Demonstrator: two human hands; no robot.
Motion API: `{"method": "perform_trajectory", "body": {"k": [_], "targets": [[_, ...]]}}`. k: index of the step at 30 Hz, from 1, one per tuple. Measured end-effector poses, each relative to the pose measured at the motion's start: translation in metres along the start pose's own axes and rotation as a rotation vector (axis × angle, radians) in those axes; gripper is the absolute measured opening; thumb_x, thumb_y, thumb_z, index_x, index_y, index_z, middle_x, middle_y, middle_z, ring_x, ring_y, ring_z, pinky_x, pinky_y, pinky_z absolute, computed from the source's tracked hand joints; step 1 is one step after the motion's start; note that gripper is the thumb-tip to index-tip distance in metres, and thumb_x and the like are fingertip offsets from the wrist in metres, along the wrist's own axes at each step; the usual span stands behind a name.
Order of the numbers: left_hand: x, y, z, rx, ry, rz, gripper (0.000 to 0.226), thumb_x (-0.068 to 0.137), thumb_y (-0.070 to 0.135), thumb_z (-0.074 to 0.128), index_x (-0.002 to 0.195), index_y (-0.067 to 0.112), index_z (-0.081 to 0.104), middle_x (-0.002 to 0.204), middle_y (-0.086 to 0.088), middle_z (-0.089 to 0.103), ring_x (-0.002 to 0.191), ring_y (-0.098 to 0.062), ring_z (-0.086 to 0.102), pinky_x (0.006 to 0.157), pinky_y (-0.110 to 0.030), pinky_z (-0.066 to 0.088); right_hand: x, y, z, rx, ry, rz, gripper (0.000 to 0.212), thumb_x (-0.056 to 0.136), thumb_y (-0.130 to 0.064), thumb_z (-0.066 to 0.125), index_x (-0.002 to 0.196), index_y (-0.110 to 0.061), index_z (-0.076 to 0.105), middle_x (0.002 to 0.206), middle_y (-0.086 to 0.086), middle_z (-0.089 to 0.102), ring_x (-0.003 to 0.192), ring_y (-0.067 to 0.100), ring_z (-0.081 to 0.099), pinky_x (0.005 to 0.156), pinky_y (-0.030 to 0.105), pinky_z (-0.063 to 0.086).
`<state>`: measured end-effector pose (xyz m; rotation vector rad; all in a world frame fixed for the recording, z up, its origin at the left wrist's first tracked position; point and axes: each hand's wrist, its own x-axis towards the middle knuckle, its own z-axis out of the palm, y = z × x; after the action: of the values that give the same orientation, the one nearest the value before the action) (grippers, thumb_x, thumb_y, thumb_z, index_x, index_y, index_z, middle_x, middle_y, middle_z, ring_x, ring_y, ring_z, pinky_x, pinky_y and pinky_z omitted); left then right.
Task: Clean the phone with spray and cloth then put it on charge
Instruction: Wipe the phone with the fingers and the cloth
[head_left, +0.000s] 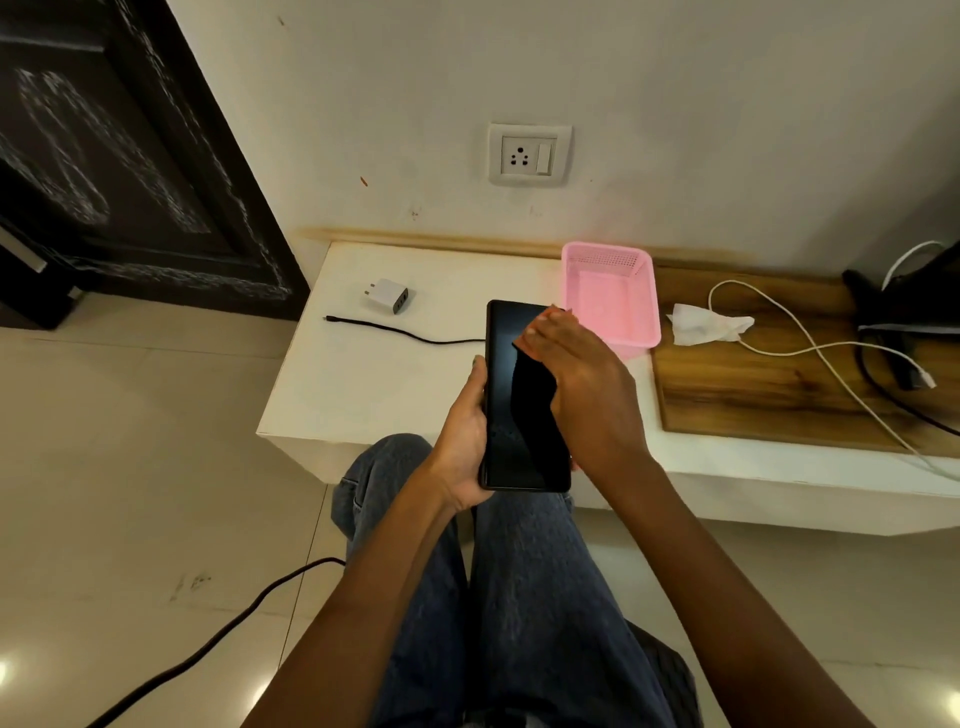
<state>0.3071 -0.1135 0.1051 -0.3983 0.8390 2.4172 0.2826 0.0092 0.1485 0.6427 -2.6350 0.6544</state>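
Note:
A black phone (519, 415) with a dark screen is held upright above my knees. My left hand (462, 441) grips its left edge and lower back. My right hand (582, 384) lies across the upper right of the screen with fingers straight, pressing on the glass. A thin pinkish sliver, perhaps a cloth (560, 312), peeks out past the fingertips; most of it is hidden under the hand. A white charger adapter (387, 295) and a black cable (405, 332) lie on the white ledge (363, 389). A wall socket (527, 155) sits above. No spray bottle is in view.
A pink basket (613, 296) stands behind the phone. On the wooden board (753, 395) to the right lie a crumpled white tissue (706, 325) and a white cable (810, 348). A black object (914, 301) stands far right. Another black cable (208, 639) crosses the floor.

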Motion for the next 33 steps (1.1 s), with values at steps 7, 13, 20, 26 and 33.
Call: {"method": "perform_trajectory", "body": {"k": [7,13,20,26,33], "targets": [[-0.005,0.002,-0.01,-0.027,-0.002,0.022,0.062,0.09,0.064,0.032,0.127,0.022,0.059,0.119,-0.005,0.068,0.109,-0.02,0.064,0.093,-0.035,0.051,-0.026,-0.02,0.015,0.04,0.032,-0.112,0.04,0.07,0.011,0.059,0.108,0.003,0.065,0.116,0.018,0.065,0.115,0.033,0.057,0.103,0.043,0.038],[-0.003,-0.003,-0.007,-0.012,0.018,0.019,0.058,0.089,0.062,0.036,0.11,0.02,0.071,0.106,-0.007,0.073,0.097,-0.021,0.069,0.081,-0.033,0.057,-0.014,-0.015,0.005,0.009,0.031,0.008,0.041,0.071,0.01,0.049,0.108,0.003,0.066,0.115,0.021,0.065,0.115,0.037,0.056,0.101,0.04,0.036],[-0.001,-0.007,0.002,-0.141,-0.03,0.066,0.047,0.094,0.049,0.044,0.122,0.016,0.064,0.113,-0.003,0.069,0.107,-0.016,0.065,0.085,-0.029,0.053,0.0,-0.034,0.01,0.091,0.023,-0.015,0.035,0.077,0.008,0.046,0.108,0.007,0.064,0.118,0.024,0.062,0.117,0.038,0.054,0.103,0.046,0.037],[-0.003,-0.007,-0.008,-0.032,-0.005,0.002,0.058,0.09,0.062,0.037,0.113,0.02,0.07,0.111,-0.007,0.071,0.103,-0.021,0.067,0.083,-0.034,0.055,-0.016,-0.009,0.009,0.045,-0.032,-0.044,0.05,0.067,0.018,0.066,0.113,-0.001,0.063,0.121,0.016,0.063,0.119,0.03,0.055,0.101,0.037,0.041],[0.001,-0.009,0.007,-0.046,-0.026,-0.007,0.054,0.09,0.059,0.039,0.115,0.02,0.069,0.109,-0.008,0.072,0.1,-0.021,0.068,0.078,-0.033,0.057,0.005,-0.012,0.004,0.026,0.034,0.025,0.037,0.072,0.012,0.06,0.108,0.004,0.065,0.116,0.022,0.064,0.116,0.037,0.055,0.099,0.04,0.038]]}}
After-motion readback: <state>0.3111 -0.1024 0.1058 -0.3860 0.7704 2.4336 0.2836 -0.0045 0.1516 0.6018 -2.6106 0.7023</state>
